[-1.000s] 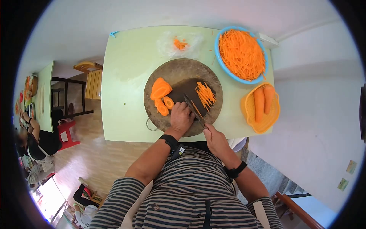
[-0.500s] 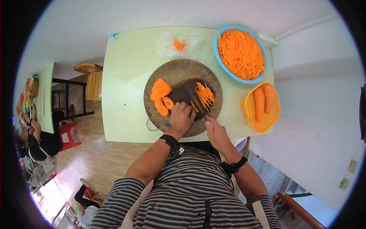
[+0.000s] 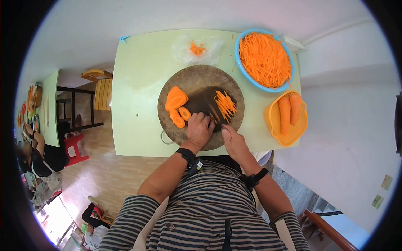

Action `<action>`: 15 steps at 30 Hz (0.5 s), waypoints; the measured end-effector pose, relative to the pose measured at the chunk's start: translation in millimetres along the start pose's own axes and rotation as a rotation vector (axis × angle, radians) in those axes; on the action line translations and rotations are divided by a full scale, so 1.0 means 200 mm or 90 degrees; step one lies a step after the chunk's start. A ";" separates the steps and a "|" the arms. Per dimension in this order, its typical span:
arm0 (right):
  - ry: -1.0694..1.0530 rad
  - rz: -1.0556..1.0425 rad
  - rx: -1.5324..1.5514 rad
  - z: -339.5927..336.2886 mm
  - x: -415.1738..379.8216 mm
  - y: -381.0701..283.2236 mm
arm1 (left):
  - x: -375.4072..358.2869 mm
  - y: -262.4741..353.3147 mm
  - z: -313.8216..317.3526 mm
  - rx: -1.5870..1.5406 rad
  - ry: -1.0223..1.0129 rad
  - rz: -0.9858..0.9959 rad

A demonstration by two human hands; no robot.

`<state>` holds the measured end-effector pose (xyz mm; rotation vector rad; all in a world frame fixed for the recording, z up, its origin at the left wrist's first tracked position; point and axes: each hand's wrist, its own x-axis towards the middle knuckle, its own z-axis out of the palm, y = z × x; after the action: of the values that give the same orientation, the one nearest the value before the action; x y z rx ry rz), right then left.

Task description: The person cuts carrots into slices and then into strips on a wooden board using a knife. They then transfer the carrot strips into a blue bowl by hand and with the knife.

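My left hand rests on the round chopping board, fingers curled and pressed down on a carrot piece that they mostly hide. My right hand is closed around the handle of a knife, whose dark blade stands close beside my left fingertips. Thin carrot strips lie to the right of the blade. On the left of the board sit a larger stack of carrot slices and a few oval slices, close to my left hand.
A blue basin heaped with shredded carrot stands at the back right. Below it, a yellow basket holds two whole carrots. A clear plastic bag with carrot scraps lies behind the board. Another person sits far left.
My right hand and the knife have shifted slightly up and left, toward my left fingers. My left hand stays in place, and less orange shows at its fingertips.
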<state>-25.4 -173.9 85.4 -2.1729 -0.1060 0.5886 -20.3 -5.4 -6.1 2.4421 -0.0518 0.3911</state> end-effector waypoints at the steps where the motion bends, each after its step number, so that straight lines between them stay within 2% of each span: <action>1: 0.005 0.047 0.018 -0.01 0.01 -0.01 | 0.00 0.00 0.00 0.001 0.002 0.001; 3: 0.005 0.093 0.032 -0.04 0.00 -0.01 | 0.00 0.00 0.01 -0.013 0.019 0.009; 8: -0.050 0.052 0.033 -0.06 -0.11 0.00 | 0.00 0.00 0.00 -0.008 0.008 0.002; 15: -0.041 0.027 -0.019 -0.03 -0.06 -0.01 | 0.00 0.00 -0.02 0.012 -0.009 -0.002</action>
<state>-32.6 -180.5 93.7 -2.1903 -0.1048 0.6859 -21.3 -4.0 -3.5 2.4642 -0.0511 0.3744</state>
